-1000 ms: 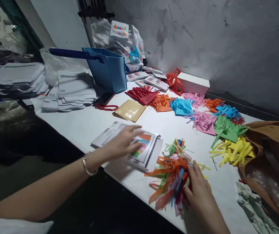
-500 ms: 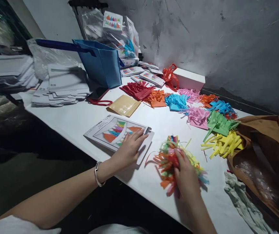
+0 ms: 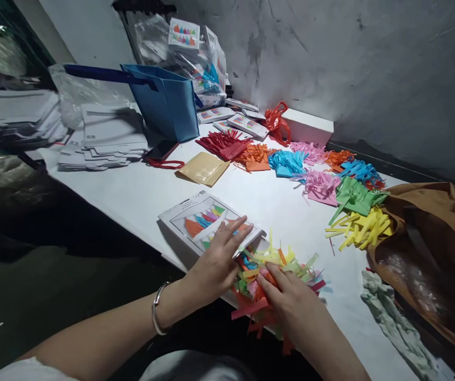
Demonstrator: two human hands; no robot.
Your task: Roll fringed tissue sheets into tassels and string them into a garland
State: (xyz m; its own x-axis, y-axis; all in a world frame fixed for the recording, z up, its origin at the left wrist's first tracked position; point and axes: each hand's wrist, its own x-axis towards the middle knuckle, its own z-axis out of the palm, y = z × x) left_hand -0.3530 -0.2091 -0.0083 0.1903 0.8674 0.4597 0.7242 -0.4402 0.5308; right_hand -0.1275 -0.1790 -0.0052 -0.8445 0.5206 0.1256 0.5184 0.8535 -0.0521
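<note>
– Where do we have our left hand (image 3: 215,264)?
– Fingers spread, on the flat white cardboard box (image 3: 189,211) printed with coloured tassels, near the front edge of the white table surface (image 3: 124,206).
– And our right hand (image 3: 301,304)?
– On the multicoloured bundle of thin fringed strips (image 3: 251,286), right by the box's end, some strips overhanging that front edge. Its fingertips are among the strips; we cannot tell whether they pinch.
</note>
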